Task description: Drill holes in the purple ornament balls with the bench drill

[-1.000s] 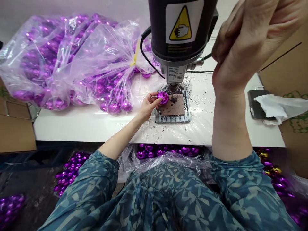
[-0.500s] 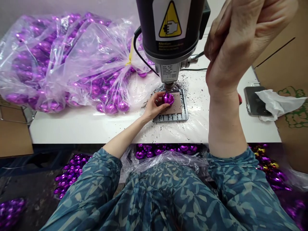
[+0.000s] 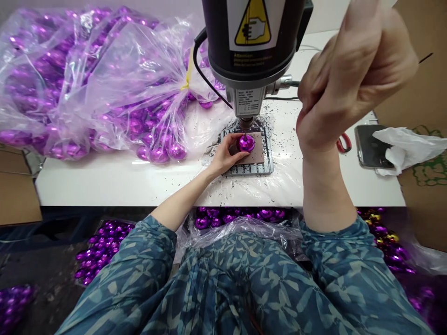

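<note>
My left hand (image 3: 225, 153) grips a shiny purple ball ornament (image 3: 247, 143) between thumb and fingers. The ball rests on a brown board (image 3: 257, 156) that lies on the slotted metal base (image 3: 268, 163) of a drill press (image 3: 249, 51). Right above the ball is the drill chuck (image 3: 246, 123); whether the bit touches the ball I cannot tell. At upper right, my right hand (image 3: 352, 79) is closed round the end of the press's feed lever (image 3: 291, 83), its grip mostly hidden by the fingers.
Clear bags of purple balls (image 3: 87, 93) fill the table's left. Dark shavings surround the base. On the right lie red-handled scissors (image 3: 345, 143), a phone (image 3: 372, 146) and white tissue (image 3: 408, 144), near a cardboard box (image 3: 426, 195). More balls (image 3: 230, 217) sit below the table edge.
My right hand has moved a little left on the lever, uncovering more of the red handle. My left hand still holds the ball under the drill. The view has shifted slightly.
</note>
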The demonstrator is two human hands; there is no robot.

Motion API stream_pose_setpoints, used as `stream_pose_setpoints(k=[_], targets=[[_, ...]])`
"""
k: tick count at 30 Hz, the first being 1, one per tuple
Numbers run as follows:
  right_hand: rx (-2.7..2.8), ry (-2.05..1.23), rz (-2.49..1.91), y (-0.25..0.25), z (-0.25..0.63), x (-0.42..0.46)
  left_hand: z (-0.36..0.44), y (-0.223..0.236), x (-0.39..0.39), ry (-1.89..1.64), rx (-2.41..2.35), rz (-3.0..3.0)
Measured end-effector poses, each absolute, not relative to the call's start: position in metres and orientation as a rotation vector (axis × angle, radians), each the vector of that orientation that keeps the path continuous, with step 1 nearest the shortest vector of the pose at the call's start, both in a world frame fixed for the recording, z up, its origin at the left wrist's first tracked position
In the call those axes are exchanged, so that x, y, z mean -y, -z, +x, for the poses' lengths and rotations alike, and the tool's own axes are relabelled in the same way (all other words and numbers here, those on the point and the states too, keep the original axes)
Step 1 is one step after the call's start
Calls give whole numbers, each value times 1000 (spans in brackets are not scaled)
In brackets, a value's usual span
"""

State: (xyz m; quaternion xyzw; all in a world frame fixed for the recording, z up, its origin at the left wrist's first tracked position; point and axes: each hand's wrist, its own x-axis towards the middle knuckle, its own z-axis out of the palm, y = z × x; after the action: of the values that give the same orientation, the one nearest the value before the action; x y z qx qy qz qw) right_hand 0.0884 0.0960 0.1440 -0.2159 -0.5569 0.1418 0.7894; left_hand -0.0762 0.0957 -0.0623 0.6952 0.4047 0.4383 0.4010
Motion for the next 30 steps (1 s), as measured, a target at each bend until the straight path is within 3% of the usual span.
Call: stream_pose_setpoints(k=[23,26,30], targets=[[1142,-24,-540,-56,105,-120,-75,63,-95,-1131,-1006,1741],[1162,-10,-524,-63,102,-119,-75,64,-95,-1135,-1010,1772],[1185,-136,-577,-112,93,-110,-75,71,-101,-1126,-1040,1795]])
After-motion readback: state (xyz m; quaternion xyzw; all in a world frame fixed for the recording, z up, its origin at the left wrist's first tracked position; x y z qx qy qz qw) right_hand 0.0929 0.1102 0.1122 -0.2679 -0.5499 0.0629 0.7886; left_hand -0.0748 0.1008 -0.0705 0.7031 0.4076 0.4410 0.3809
